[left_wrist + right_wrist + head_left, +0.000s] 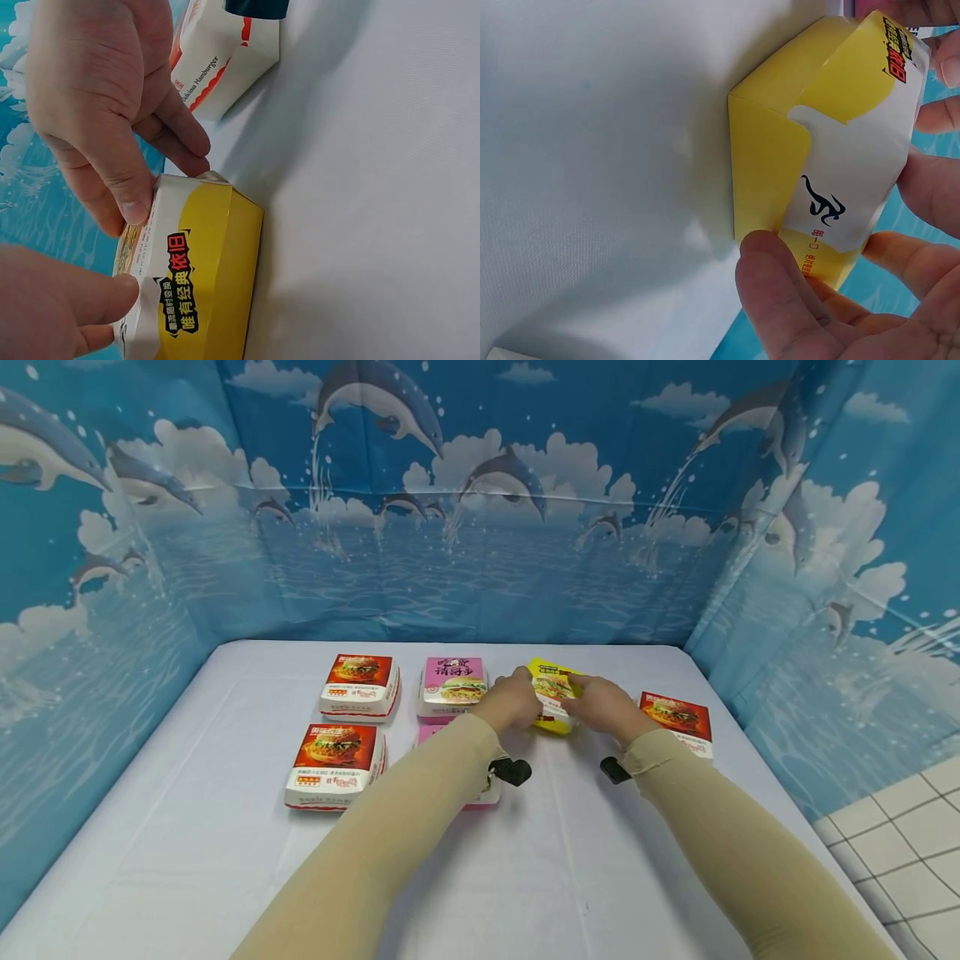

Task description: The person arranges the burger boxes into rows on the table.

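Note:
A yellow and white burger box (553,693) stands between both hands on the white table, its front showing black and red lettering. My left hand (512,700) grips its left side, fingertips at the top edge in the left wrist view. From the right, my right hand (606,706) holds the box; the right wrist view has its thumb (761,259) against the yellow end and fingers at the top edge. Left of my left hand sits a pink burger box (453,683). Another pink box (487,795) is mostly hidden under the left forearm.
Two red and white burger boxes (360,685) (335,767) stand at the left. Another red and white box (678,722) is beside the right hand, partly covered by it. Blue dolphin-print curtains (450,568) line the table's back and sides.

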Demonstrator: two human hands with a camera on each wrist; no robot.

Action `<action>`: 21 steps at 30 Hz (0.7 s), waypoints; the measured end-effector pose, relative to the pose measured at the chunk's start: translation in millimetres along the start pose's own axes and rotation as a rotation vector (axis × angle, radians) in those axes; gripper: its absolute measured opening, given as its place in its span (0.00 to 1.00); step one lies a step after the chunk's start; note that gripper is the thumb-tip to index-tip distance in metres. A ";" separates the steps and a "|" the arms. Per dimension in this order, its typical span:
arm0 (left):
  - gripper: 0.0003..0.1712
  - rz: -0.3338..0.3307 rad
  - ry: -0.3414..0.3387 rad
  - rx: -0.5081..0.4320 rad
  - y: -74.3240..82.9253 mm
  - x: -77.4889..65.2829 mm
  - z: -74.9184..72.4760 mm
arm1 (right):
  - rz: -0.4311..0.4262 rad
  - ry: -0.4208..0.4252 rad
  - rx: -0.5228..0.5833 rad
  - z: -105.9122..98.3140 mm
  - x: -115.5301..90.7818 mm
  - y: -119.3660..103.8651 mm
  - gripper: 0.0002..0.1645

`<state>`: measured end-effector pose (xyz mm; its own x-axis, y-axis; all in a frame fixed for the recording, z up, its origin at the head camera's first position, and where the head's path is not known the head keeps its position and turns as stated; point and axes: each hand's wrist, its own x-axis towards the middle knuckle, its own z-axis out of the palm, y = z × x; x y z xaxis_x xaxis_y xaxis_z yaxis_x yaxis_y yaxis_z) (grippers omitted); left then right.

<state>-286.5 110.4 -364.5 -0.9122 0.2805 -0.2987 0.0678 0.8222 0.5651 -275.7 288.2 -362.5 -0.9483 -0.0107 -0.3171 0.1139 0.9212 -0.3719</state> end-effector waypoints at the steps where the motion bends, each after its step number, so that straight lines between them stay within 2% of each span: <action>1: 0.37 0.003 0.001 -0.001 -0.4 0.5 0.2 | 0.000 -0.002 0.000 0.1 0.2 0.3 0.44; 9: 0.40 0.039 -0.001 0.005 -3.0 1.6 1.0 | -0.010 -0.005 -0.013 0.5 -0.2 0.2 0.43; 21: 0.37 0.048 0.005 0.009 -4.0 1.5 1.9 | -0.024 -0.005 0.004 -0.3 -3.9 -0.2 0.41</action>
<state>-287.3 108.5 -368.7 -0.9098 0.3170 -0.2677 0.1147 0.8122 0.5719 -272.0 288.2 -361.0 -0.9494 -0.0343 -0.3121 0.0926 0.9193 -0.3825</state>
